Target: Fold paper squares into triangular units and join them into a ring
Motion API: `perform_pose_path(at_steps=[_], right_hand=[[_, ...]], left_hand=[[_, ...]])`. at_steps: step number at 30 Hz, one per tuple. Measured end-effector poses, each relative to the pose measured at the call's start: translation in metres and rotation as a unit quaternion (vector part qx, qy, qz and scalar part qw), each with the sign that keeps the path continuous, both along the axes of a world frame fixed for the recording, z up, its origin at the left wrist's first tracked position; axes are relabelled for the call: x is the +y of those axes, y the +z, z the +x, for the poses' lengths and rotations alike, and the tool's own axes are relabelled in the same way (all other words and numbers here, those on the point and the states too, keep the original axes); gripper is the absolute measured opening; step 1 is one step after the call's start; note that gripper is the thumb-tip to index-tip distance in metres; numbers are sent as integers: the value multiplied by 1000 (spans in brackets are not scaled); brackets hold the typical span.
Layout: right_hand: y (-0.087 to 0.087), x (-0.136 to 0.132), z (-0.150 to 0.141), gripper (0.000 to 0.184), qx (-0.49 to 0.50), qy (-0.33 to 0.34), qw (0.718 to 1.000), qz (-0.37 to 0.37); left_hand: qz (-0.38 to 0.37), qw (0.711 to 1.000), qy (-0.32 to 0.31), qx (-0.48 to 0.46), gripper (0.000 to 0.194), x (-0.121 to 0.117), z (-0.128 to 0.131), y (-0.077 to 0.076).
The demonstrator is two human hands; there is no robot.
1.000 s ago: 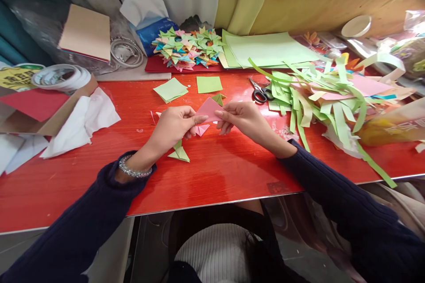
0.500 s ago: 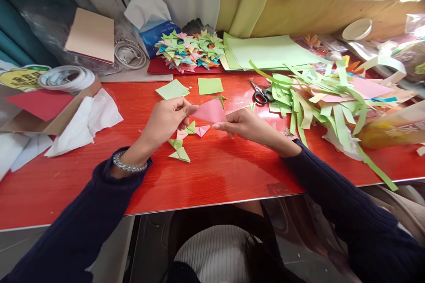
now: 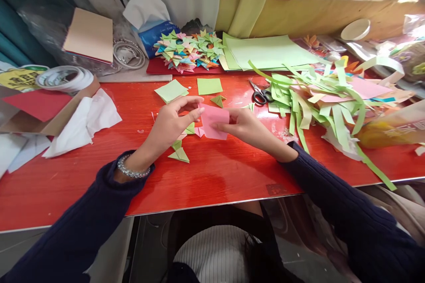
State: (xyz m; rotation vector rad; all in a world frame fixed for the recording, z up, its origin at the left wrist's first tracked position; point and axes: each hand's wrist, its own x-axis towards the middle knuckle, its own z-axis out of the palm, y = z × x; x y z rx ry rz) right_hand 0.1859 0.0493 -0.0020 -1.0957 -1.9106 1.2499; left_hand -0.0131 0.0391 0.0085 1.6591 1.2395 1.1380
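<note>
- Tabletop (image 3: 215, 181): I see a glossy finish, wood-like in grain, throwing back glare toward the far edge.
- Pink sheet (image 3: 211, 112): smooth, matt paper on my feed.
- Scissors (image 3: 260, 90): metal blades, smooth black handles that look plastic to me.
- Green strips (image 3: 332, 88), toward the tabletop's right end: thin, matt paper.
- Cardboard box (image 3: 63, 119), by the left end: matt and brown.
- Blue pack (image 3: 157, 36), near the far edge: shiny plastic film.
- Sleeves (image 3: 79, 219): ribbed knit cloth, matt.
- Bracelet (image 3: 133, 170): glossy, glass-like beads.
</note>
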Motion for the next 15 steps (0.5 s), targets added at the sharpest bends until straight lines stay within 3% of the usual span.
perform_pose_path(at_steps=[4, 9, 12, 15], right_hand=[[7, -7, -4, 31, -6, -20, 1000, -19], [17, -7, -4, 27, 121, -5, 982, -145], [18, -7, -3, 26, 136, 2, 971, -195], [18, -9, -5, 26, 137, -4, 972, -191]], left_hand=[[21, 1000, -15, 14, 35, -2, 2, -2], [6, 999, -17, 42, 48, -4, 2, 1], [4, 998, -23, 64, 43, -8, 3, 4], [12, 996, -28, 78, 37, -12, 6, 6]])
